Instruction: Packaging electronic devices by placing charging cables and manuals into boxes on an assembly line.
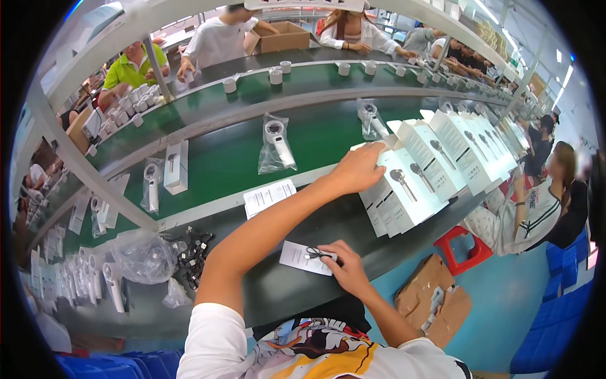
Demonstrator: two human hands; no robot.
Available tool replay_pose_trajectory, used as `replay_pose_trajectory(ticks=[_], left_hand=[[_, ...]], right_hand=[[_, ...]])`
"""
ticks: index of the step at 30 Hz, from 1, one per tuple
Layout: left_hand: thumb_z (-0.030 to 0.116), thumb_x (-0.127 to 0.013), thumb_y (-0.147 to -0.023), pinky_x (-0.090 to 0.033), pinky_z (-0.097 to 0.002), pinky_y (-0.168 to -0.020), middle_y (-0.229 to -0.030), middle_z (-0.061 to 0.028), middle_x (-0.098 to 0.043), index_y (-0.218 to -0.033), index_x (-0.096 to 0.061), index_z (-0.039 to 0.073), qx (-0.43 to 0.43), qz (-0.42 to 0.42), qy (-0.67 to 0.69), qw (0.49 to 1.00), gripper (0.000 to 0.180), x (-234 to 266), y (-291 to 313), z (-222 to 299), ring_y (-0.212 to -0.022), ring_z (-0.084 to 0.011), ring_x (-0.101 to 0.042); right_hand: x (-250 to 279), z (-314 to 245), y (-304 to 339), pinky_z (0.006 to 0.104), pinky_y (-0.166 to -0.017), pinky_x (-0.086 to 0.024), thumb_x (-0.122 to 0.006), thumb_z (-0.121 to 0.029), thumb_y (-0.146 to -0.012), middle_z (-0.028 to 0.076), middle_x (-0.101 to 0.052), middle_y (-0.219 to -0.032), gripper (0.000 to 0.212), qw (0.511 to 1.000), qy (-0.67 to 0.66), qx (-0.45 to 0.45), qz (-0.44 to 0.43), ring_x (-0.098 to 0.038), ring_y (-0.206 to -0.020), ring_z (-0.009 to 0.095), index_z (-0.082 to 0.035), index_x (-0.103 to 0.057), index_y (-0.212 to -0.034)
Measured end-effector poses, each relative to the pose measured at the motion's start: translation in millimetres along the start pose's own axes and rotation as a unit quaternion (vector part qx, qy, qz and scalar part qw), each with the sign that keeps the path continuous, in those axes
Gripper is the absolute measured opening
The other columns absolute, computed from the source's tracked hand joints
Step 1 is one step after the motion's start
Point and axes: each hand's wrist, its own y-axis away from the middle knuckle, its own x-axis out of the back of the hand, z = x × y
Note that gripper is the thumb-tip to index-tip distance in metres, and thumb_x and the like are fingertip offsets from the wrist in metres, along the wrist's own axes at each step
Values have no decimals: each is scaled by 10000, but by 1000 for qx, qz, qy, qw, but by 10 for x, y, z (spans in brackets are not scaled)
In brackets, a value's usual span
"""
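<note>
My left hand [361, 168] reaches across to the near end of a row of white printed boxes. Its fingers close over the upper edge of the nearest white box [386, 197]. Lower down, my right hand [346, 268] pinches a small coiled black cable [317, 254] with a light plug end. Beneath that cable is a white printed leaflet [297, 259], just above the dark bench; my right fingers cover its right end. More folded leaflets [270, 197] lie at the bench's back edge, beyond my left forearm.
Bagged white handheld fans [276, 144] lie on the green conveyor [221, 165]. A heap of black cables [196, 252] and a clear plastic bag [144, 256] sit at left. A red stool [463, 251] and flattened cardboard [434, 297] are on the floor at right. Several people work nearby.
</note>
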Motion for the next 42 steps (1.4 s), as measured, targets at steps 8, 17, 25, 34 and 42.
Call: replay_pose_trajectory(ticks=[8, 17, 25, 34, 42], left_hand=[[340, -659, -780, -436, -436, -783, -894, -164, -556, -956, -623, 4, 61, -63, -82, 993, 381, 1163, 760, 398, -888, -341, -548], [354, -769, -709, -394, -439, -894, -1296, -237, -428, -1246, -485, -6, -8, -207, -204, 957, 707, 416, 1992, 452, -1083, -345, -469], [165, -725, -766, -399, -399, -866, -1242, -213, -467, -1426, -290, -25, 188, -111, -206, 954, 814, 376, 2369, 538, -1024, -332, -502], [155, -738, -737, -401, -383, -860, -1214, -175, -484, -1432, -301, 1, 112, -116, -208, 965, 835, 406, 2351, 550, -1037, -305, -503], [142, -749, -723, -395, -409, -889, -1226, -175, -476, -1436, -299, 14, 101, -97, -201, 970, 853, 522, 2325, 490, -1056, -322, -500]], right_hand=[[1209, -333, 412, 239, -684, -410, -746, -109, -773, 120, -612, -957, 245, 892, -348, -154, -244, -557, -816, 161, 40, -709, -963], [746, 99, -191, 212, -776, -407, -585, 5, -863, 24, -544, -944, 266, 956, -257, -140, 24, -538, -874, 84, 55, -610, -1123], [622, 164, -344, 219, -711, -427, -577, 41, -842, 45, -584, -924, 251, 992, -5, -94, -85, -565, -829, 104, 9, -649, -1081], [348, 9, -480, 294, -737, -481, -586, 58, -822, 105, -630, -957, 218, 985, 49, 35, -163, -621, -841, 195, 19, -656, -1025], [301, 30, -466, 292, -873, -471, -548, -94, -904, 109, -643, -1112, 235, 969, -158, -100, -162, -605, -973, 158, 42, -636, -1074]])
